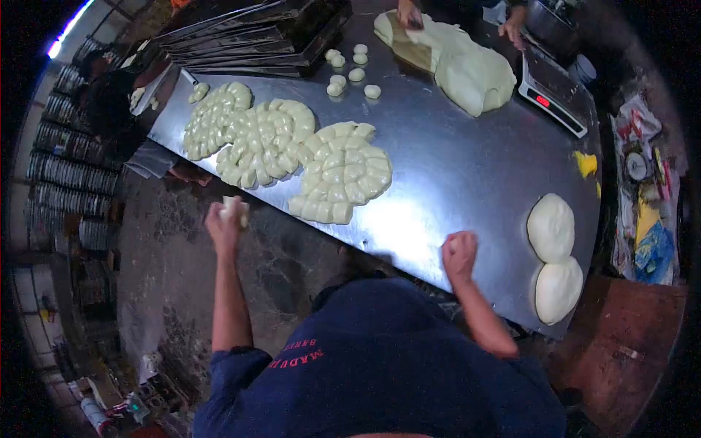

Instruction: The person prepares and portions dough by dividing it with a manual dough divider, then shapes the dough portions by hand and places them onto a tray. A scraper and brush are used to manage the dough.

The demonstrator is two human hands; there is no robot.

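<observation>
My left hand [225, 228] is raised off the near left edge of the metal table, over the floor. Its fingers are closed around a small pale piece of dough [235, 207]. My right hand [459, 254] is curled into a fist above the table's front edge; whatever lies inside it, if anything, is hidden. Between the hands, three rounds of dough divided into many pieces lie on the table: a near one [343, 171], a middle one [266, 139] and a far left one [217, 120]. Two smooth dough mounds [551, 228] touch each other to the right.
Several small dough balls [356, 74] sit near stacked dark trays [255, 44]. At the far side, another person's hands [512, 29] are by a large dough sheet [475, 73] and a digital scale [553, 102]. Another person [109, 109] stands at the left end.
</observation>
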